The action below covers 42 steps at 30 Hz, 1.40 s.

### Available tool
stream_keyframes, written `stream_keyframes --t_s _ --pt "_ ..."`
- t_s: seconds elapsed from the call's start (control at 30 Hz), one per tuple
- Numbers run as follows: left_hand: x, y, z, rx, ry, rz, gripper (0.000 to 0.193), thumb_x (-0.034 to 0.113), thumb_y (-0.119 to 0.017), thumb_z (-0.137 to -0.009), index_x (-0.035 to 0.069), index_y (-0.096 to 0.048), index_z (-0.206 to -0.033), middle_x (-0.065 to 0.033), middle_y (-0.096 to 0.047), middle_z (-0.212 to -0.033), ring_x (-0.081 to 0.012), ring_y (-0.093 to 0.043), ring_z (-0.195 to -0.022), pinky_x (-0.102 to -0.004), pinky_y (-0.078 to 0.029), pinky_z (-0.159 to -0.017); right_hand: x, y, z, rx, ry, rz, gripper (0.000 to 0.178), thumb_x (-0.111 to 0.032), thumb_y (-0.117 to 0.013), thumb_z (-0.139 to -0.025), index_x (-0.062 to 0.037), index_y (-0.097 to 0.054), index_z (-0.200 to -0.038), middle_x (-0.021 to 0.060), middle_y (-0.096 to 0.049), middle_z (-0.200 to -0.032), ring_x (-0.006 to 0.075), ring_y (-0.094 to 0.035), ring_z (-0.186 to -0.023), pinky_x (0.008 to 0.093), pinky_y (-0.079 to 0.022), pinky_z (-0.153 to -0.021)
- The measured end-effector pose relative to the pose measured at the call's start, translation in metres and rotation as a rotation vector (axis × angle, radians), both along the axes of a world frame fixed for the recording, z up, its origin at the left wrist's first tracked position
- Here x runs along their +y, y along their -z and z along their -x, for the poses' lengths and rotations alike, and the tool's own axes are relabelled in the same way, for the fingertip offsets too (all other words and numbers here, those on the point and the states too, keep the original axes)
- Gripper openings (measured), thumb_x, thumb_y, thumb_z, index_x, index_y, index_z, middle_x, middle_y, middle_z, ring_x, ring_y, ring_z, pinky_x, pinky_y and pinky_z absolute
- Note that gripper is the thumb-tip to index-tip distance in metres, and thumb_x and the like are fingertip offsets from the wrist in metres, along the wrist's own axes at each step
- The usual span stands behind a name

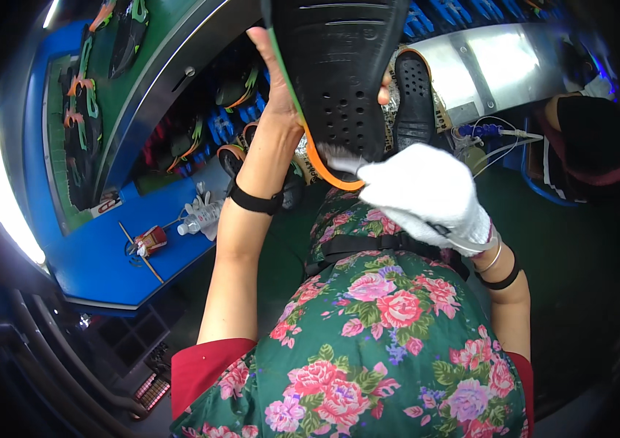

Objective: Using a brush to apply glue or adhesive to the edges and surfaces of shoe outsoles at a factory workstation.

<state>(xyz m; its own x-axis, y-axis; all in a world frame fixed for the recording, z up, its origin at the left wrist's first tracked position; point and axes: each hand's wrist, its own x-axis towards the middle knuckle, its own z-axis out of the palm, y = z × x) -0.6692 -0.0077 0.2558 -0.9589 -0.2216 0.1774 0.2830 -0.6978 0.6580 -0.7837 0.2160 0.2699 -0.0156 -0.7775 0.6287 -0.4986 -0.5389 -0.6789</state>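
My bare left hand (pixel 281 98) grips a large black shoe sole (pixel 332 73) from its left edge and underneath; some fingertips show at its right side. The sole stands tilted, with rows of small holes towards its near end and an orange and green rim. In a white knit glove, my right hand (pixel 423 193) is closed on a small brush (pixel 339 158). Its dark bristles meet the near end of the sole, by the orange rim. The brush handle is hidden in the glove.
Another black holed sole (pixel 414 95) lies behind on a patterned surface. Dark shoes with orange trim (pixel 83 109) line the left side, by a curved metal machine edge (pixel 157 80). A plastic bottle (pixel 200 217) lies on the blue table (pixel 98 270). A metal plate (pixel 500 66) spans the far right.
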Motion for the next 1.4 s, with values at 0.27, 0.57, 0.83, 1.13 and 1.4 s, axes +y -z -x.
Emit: stream_keyframes --t_s 0.27,0.57,0.83,1.13,1.4 --pt "-0.002 0.022 -0.008 -0.197 0.209 -0.149 0.137 0.106 -0.035 -0.066 0.004 -0.04 -0.158 -0.0287 -0.066 -0.128 -0.0401 -0.073 -0.098 -0.0549 -0.063 -0.082 -0.008 -0.005 0.016 -0.158 -0.165 -0.098 0.029 -0.006 -0.086 -0.075 -0.0071 -0.081 -0.104 0.0114 -0.08 -0.105 0.027 -0.075 -0.087 0.037 -0.059 -0.077" --pt "-0.004 0.033 -0.013 -0.556 0.086 0.084 0.099 0.084 -0.041 -0.09 0.006 -0.055 -0.15 -0.0193 -0.068 -0.135 -0.0286 -0.074 -0.11 -0.045 -0.065 -0.087 -0.014 -0.002 0.025 -0.106 -0.346 -0.192 0.027 -0.012 -0.083 -0.082 -0.0152 -0.08 -0.108 0.0057 -0.079 -0.104 0.0276 -0.074 -0.09 0.0381 -0.058 -0.087" --pt "-0.001 0.021 -0.006 -0.734 -0.028 0.238 0.09 0.077 -0.045 -0.096 0.004 -0.059 -0.146 -0.0144 -0.069 -0.134 -0.0213 -0.073 -0.113 -0.038 -0.063 -0.093 -0.028 -0.01 0.029 -0.032 -0.361 -0.121 0.026 -0.009 -0.082 -0.08 -0.0117 -0.08 -0.106 0.0071 -0.078 -0.106 0.0267 -0.073 -0.087 0.0379 -0.056 -0.076" --pt "0.018 0.045 -0.026 -0.281 0.098 -0.714 0.092 0.079 -0.035 -0.099 0.002 -0.056 -0.145 -0.0255 -0.069 -0.129 -0.047 -0.073 -0.097 -0.0611 -0.061 -0.084 -0.008 -0.018 0.032 -0.713 -0.085 -0.529 0.017 0.005 -0.082 -0.076 0.003 -0.078 -0.093 0.0184 -0.079 -0.099 0.0242 -0.076 -0.091 0.035 -0.06 -0.083" --pt "0.087 0.045 -0.024 -0.48 -0.308 -0.6 0.046 0.029 -0.037 -0.113 -0.003 -0.059 -0.139 -0.0188 -0.069 -0.13 -0.031 -0.067 -0.119 -0.0475 -0.053 -0.11 -0.026 -0.034 0.046 -0.301 0.221 -0.386 0.021 0.004 -0.082 -0.077 0.0006 -0.08 -0.098 0.013 -0.08 -0.102 0.0219 -0.075 -0.094 0.0339 -0.057 -0.091"
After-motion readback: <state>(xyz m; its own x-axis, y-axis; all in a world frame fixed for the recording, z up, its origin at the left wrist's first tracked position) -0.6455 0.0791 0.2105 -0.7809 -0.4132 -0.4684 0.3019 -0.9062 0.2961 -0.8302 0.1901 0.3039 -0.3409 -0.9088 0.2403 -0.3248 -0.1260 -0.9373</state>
